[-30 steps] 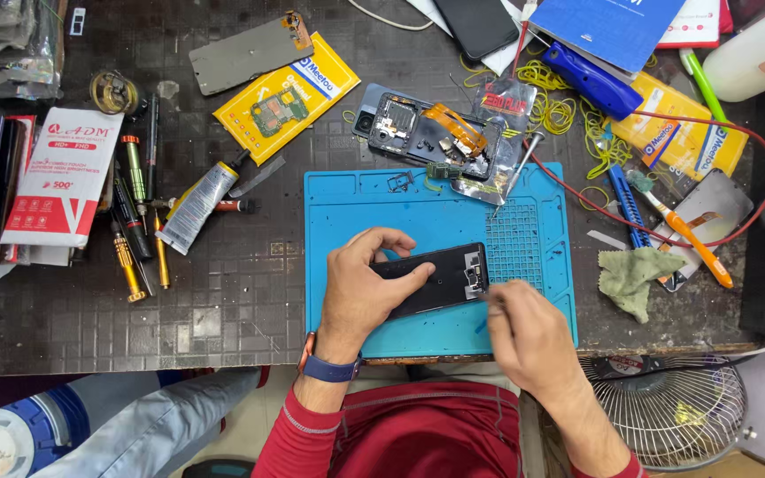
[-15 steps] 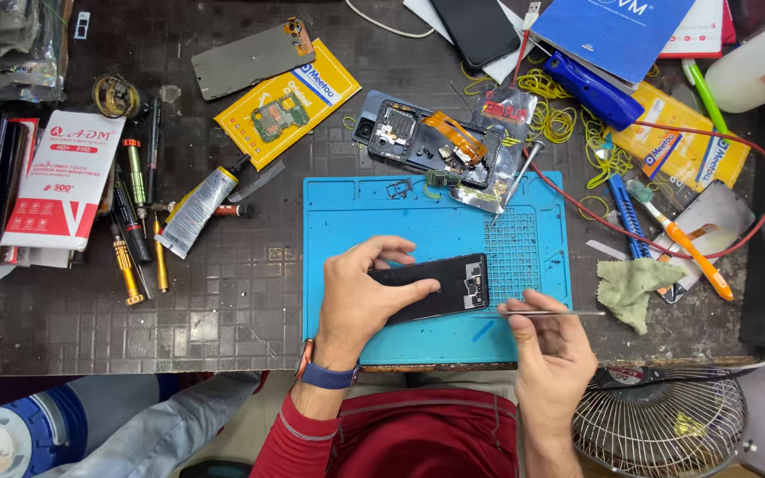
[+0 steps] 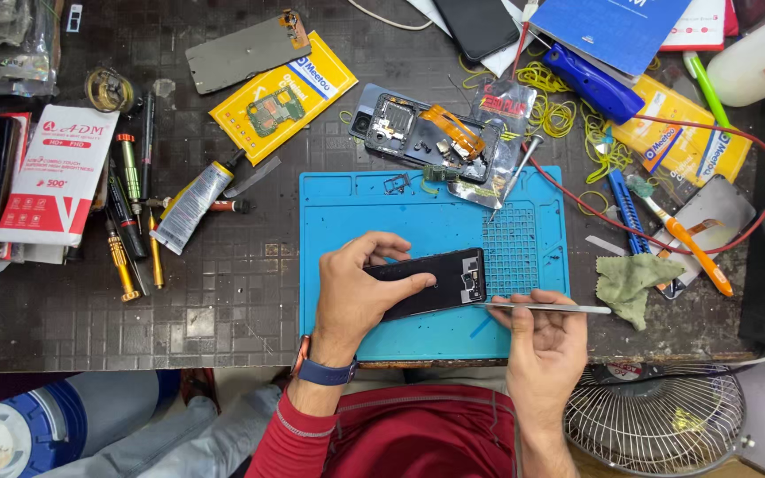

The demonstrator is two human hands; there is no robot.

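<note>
Lying on the near half of one blue mat [image 3: 400, 212], one black phone [image 3: 431, 281] is clamped at its edges by the left hand [image 3: 356, 296], fingers curled. Just right of the phone, the right hand [image 3: 546, 341] pinches one pair of tweezers [image 3: 546, 308], fingers together, palm low over the mat's near edge.

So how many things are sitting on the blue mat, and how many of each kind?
Black phone, held by the left hand: 1
Metal tweezers, in the right hand: 1
Small loose phone parts near the far edge of the blue mat: 2
Total: 4
</note>
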